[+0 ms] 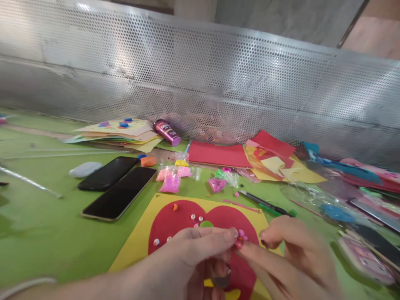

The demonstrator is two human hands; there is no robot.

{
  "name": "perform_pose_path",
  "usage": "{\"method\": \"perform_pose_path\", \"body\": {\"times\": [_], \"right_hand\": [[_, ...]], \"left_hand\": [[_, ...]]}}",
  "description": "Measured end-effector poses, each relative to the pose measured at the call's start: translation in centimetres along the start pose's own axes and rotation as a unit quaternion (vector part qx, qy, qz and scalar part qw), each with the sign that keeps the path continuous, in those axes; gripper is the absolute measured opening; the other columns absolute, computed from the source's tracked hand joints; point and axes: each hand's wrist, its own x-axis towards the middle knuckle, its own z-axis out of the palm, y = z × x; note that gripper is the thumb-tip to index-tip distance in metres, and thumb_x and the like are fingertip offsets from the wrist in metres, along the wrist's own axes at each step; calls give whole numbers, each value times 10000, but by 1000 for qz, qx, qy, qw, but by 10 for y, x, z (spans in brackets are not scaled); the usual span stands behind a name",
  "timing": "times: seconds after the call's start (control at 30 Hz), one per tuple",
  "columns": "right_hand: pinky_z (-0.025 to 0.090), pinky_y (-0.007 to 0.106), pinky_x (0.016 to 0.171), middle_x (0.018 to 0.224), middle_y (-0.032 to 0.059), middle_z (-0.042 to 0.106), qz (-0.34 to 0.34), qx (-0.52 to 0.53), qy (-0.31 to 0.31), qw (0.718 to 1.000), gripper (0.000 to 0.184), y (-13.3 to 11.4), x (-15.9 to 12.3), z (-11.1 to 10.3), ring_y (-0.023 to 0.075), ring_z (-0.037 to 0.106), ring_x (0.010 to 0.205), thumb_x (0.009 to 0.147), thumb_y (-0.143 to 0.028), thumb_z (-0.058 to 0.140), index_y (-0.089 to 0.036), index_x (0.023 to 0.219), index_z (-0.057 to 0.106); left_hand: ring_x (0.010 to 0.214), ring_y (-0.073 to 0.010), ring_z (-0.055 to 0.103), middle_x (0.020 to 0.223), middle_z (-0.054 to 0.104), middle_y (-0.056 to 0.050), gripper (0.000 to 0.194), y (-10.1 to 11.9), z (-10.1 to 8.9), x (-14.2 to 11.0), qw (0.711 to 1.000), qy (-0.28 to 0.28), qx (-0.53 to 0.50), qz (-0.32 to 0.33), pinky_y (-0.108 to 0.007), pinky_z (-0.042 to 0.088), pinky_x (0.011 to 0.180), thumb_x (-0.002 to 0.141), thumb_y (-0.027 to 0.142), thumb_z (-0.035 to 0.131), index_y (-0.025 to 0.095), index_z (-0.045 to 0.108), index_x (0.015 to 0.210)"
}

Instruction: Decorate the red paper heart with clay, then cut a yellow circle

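Note:
My left hand [200, 250] is closed in a pinch on a small pink clay flower [241, 236] with an orange spot in it. One fingertip of my right hand [293, 254] touches the flower from the right, while its thumb stands apart. Below both hands lies a yellow sheet [140, 233] with a large red paper heart [178, 214] on it. White clay eyes [196, 218], a green clay disc [206, 224] and a small orange clay piece [175, 206] sit on the heart. My hands hide much of its lower part.
Two black phones [120, 193] lie at left beside a white case [85, 169]. Clay packets [171, 182], pens [265, 202], a purple can [168, 132] and red paper [218, 153] lie behind the sheet. A pink cased item [365, 259] lies right. A perforated metal panel [200, 79] borders the back.

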Motion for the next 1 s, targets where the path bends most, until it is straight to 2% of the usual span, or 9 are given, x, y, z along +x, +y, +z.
{"method": "perform_pose_path", "body": {"times": [0.13,0.27,0.37,0.6,1.0], "right_hand": [[499,192,581,835,31,509,-51,-26,39,998,231,-1,3,1,99,550,683,723,-97,588,-222,914,626],[505,198,576,868,33,528,-26,-19,67,997,191,-5,5,3,113,568,712,747,-121,583,-213,913,606],[508,208,578,880,40,534,14,-12,47,999,180,-6,6,3,123,574,739,769,-146,571,-208,937,592],[520,220,611,862,43,569,-1,12,-1,1000,261,-1,11,1,138,582,774,742,-154,600,-207,997,587],[519,199,569,824,39,578,15,51,-1,999,156,-1,15,1,126,585,738,753,-158,594,-200,902,608]], "left_hand": [[449,-67,406,464,440,37,250,1,1,0,1000,8,-4,-2,-194,361,474,651,306,698,145,552,529],[454,-61,411,491,461,34,247,-1,0,1,1000,11,-8,-2,-187,366,468,642,307,703,144,553,534],[463,-65,417,480,449,37,260,-2,-1,2,1000,13,-12,-1,-188,375,468,638,317,707,146,546,526],[458,-59,399,471,417,44,271,0,1,-1,1000,2,4,6,-185,363,469,650,339,702,145,548,541],[439,-54,394,455,415,51,292,0,3,0,1000,12,27,10,-179,335,454,645,359,700,144,532,541]]}}
